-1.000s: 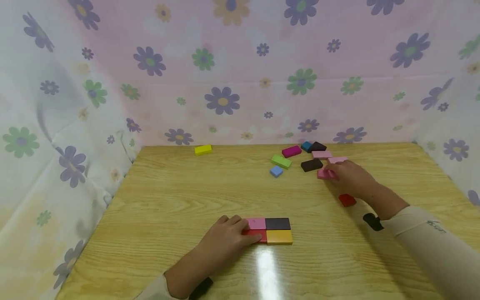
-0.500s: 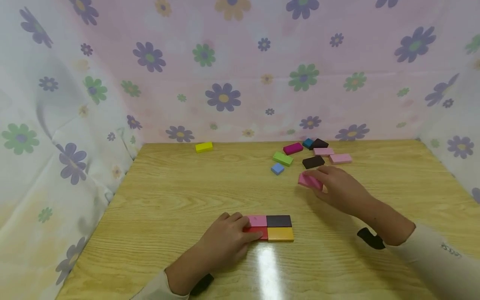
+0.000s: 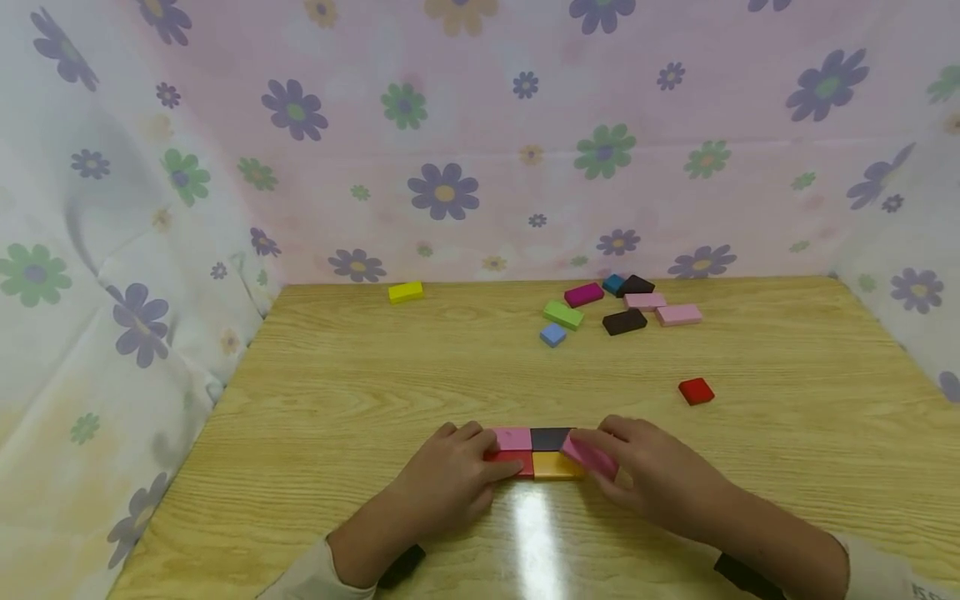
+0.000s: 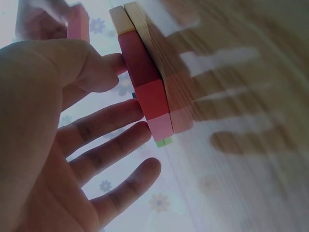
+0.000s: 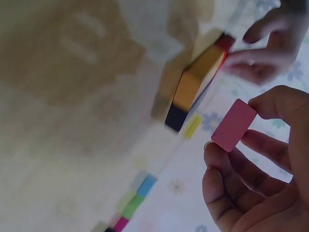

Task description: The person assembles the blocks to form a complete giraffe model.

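Four-block cluster at the table's front middle: a pink block (image 3: 513, 439) and black block (image 3: 550, 438) behind, a red block (image 3: 509, 463) and orange block (image 3: 553, 466) in front, sides touching. My left hand (image 3: 448, 473) rests on the left end, thumb on the red block and fingertips on the pink one; the left wrist view shows the fingers (image 4: 108, 118) nearly straight. My right hand (image 3: 660, 479) pinches another pink block (image 5: 234, 125) between thumb and fingers. That block is tilted, overlapping the right end of the cluster in the head view.
A loose red block (image 3: 696, 391) lies to the right. Farther back are light-blue (image 3: 552, 335), green (image 3: 563, 315), magenta (image 3: 583, 294), dark (image 3: 624, 322) and pale pink (image 3: 678, 315) blocks. A yellow block (image 3: 406, 292) sits back left. Flowered cloth (image 3: 480, 150) encloses the table.
My right hand has picked up the pink block from the back-right group and carried it left and toward me, to the cluster's right end. My left hand has stayed in place.
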{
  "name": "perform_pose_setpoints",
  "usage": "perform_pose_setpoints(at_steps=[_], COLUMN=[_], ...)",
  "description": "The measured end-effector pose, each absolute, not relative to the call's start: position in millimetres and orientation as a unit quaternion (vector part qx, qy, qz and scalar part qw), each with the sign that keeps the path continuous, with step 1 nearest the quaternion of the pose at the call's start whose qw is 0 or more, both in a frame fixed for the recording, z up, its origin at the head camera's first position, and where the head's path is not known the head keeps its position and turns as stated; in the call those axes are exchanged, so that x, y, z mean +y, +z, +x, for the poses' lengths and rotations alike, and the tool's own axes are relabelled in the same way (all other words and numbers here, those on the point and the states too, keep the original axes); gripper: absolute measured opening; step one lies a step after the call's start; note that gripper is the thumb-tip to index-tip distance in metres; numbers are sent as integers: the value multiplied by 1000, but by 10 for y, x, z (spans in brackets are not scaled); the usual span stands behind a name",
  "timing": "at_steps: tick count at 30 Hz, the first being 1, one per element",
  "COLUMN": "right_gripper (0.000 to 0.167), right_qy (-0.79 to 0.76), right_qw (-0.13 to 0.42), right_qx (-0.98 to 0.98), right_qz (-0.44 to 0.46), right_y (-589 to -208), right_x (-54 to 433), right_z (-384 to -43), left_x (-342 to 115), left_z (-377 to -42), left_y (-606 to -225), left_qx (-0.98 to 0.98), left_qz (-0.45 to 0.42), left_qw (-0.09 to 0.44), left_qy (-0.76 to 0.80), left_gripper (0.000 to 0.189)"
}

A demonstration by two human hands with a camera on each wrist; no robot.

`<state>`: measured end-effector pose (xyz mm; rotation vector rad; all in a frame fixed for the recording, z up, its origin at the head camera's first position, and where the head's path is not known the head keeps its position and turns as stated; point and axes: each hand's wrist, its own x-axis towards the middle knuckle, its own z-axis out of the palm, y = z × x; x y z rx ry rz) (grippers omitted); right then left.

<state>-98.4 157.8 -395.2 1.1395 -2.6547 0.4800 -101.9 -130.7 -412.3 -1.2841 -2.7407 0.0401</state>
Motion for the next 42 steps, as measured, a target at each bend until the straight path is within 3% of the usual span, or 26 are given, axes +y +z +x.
perform_pose_setpoints(at_steps=[5,13,25,30,38,42], right_gripper=[41,29,50,48,50,50], right_qy=[167,170,111,119,75,65], right_qw=[102,10,-4,6,101,116], right_qx=[-895,-904,-898,-895,-891,-894], right_qz=[400,392,426,429,436,428], right_y=[-4042,-4133,-4168,-4166,-4182,-4192], right_x=[1529,1547,1668,1682,1613,1595], right_z=[-784,-674,-652,-669,-668,-662], left_x=[-1314,-1330,-1312,-1309,-1303,-1297], left_z=[-1015,-1008,-1023,-1028,-1034,-1031], left_y=[-4130,-4124,-4128,-4124,-4133,-4133], left_qx=[-905,-904,-899,-898,-899,-900], left_qz=[-422,-423,-429,-431,-429,-427], left_qw=[55,61,86,90,91,88], left_qy=[16,17,14,18,18,19], left_gripper=[37,36,31,30,29,31])
